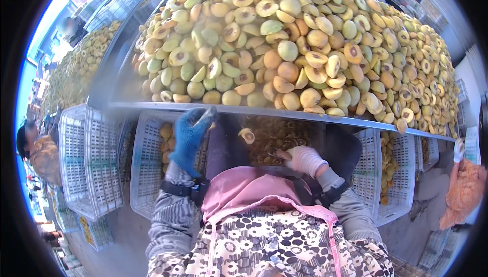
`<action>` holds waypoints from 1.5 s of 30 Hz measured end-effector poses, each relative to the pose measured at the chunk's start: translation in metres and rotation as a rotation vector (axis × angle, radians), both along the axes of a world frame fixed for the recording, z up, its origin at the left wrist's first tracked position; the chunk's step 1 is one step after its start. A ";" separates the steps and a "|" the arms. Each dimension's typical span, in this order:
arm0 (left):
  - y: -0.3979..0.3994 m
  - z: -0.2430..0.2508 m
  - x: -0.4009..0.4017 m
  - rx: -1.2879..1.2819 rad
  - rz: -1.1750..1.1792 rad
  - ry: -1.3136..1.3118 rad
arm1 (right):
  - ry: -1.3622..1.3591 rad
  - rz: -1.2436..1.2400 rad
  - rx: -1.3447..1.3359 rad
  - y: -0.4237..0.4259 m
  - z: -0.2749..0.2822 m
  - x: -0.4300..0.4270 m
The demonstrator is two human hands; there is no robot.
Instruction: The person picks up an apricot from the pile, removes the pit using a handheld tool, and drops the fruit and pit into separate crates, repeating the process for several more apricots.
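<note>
My left hand [189, 136], in a blue knit glove, is raised just below the front edge of the metal-rimmed table [244, 108]. Its fingers are curled, and whether they hold anything is hidden. My right hand [308, 160], in a pale pink-white glove, grips a small hand tool [281, 153], blurred, above my lap. A halved stone fruit [247, 136] appears between my hands, over a container of fruit pieces [274, 134] between my knees. A large heap of halved yellow-green stone fruit [267, 52] covers the table, many showing brown pit hollows.
A white plastic crate [143, 170] with fruit stands at my left, beside nested crates [89, 162]. Another crate [398, 177] with fruit is at my right. Co-workers sit at the left [44, 157] and right [463, 189]. A second fruit heap [72, 71] lies far left.
</note>
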State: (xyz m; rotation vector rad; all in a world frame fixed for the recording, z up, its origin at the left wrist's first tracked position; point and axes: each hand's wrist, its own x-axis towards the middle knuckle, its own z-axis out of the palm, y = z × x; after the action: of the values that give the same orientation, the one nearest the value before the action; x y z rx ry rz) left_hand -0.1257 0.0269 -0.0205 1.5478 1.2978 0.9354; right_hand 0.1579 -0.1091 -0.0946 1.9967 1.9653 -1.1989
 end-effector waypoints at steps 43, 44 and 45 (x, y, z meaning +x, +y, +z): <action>0.016 0.028 0.110 -0.431 -0.297 -1.039 | 0.442 -0.467 0.699 0.015 0.088 -0.016; 0.005 0.034 0.115 -0.467 -0.274 -1.021 | 0.390 -0.453 0.721 0.015 0.092 -0.016; -0.001 0.039 0.117 -0.495 -0.249 -1.005 | 0.391 -0.462 0.714 0.016 0.091 -0.017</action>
State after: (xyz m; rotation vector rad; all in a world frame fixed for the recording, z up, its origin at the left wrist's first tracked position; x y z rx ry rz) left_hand -0.0084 0.0255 0.0182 0.6476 0.5213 0.9373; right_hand 0.1410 -0.0931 -0.0032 2.8736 2.4603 -1.1271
